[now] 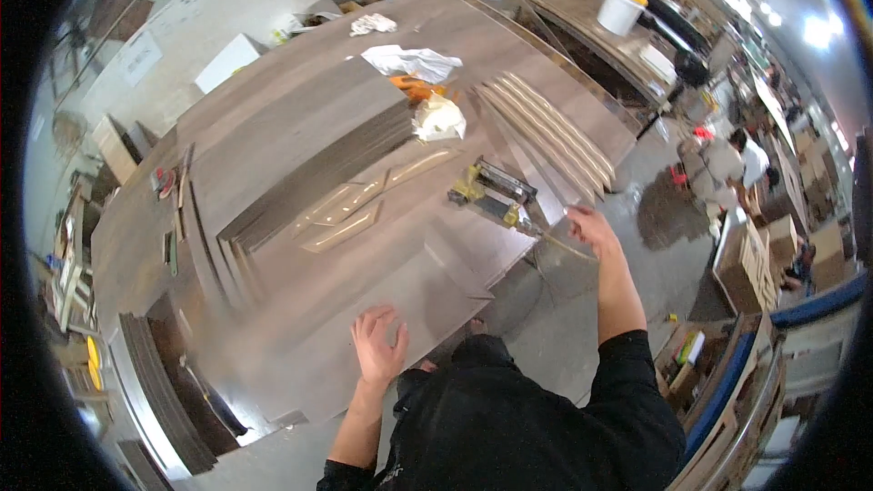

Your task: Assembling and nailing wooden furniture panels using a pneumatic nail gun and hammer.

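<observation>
My left hand (379, 344) is held palm down with its fingers apart, at the near edge of a brown-grey panel (309, 345). Nothing is in it. Over at the right table edge, my right hand (593, 227) has its fingers curled together near the ends of several long strips (546, 132) with glossy beads along them. Whether something thin is pinched there, I cannot make out. Between the hands lies a yellow and black nail gun (491, 193) with an air hose (566, 245) running toward my right hand. Short pieces (368, 198) with similar beads lie beyond it.
A thick stack of panels (300, 150) covers the table's middle. White cloths (409, 62) and an orange item (416, 88) lie behind it. A hammer (216, 400) rests beside more stacked boards (155, 391) at lower left. Another person (727, 164) crouches at right.
</observation>
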A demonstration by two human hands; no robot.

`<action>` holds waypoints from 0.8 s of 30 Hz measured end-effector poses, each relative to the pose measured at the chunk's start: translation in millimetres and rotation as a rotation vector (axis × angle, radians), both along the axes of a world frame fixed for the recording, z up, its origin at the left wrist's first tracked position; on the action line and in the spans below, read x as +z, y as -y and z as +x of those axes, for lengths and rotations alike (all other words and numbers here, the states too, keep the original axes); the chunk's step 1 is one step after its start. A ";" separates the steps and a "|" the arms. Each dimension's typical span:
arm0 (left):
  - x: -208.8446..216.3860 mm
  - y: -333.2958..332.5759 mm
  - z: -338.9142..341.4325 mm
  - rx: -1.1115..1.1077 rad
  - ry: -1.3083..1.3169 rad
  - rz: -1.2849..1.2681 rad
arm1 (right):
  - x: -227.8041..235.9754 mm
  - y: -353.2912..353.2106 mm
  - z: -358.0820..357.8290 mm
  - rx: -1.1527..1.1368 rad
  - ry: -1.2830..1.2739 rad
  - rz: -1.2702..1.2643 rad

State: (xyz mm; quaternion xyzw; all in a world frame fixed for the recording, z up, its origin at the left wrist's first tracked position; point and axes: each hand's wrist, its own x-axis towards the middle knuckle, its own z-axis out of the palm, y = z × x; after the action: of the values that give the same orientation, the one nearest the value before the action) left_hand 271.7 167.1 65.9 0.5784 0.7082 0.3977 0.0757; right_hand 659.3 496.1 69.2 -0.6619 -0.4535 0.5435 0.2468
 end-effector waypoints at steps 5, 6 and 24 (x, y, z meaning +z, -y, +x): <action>-6.3 -3.5 37.7 0.097 0.061 0.008 | -21.2 -7.3 3.8 0.099 -0.010 -0.194; -8.1 -7.7 46.0 0.098 0.079 0.009 | -20.2 -9.8 -1.1 0.107 -0.018 -0.192; 6.8 -284.9 201.1 -0.150 1.464 -0.269 | -54.5 131.5 25.0 0.053 -0.674 -0.242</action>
State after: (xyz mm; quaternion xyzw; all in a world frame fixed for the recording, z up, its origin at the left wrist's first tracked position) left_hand 472.8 451.9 72.8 0.1982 0.4778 0.5850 0.6247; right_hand 684.2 364.5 14.7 -0.4578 -0.2959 0.7872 0.2884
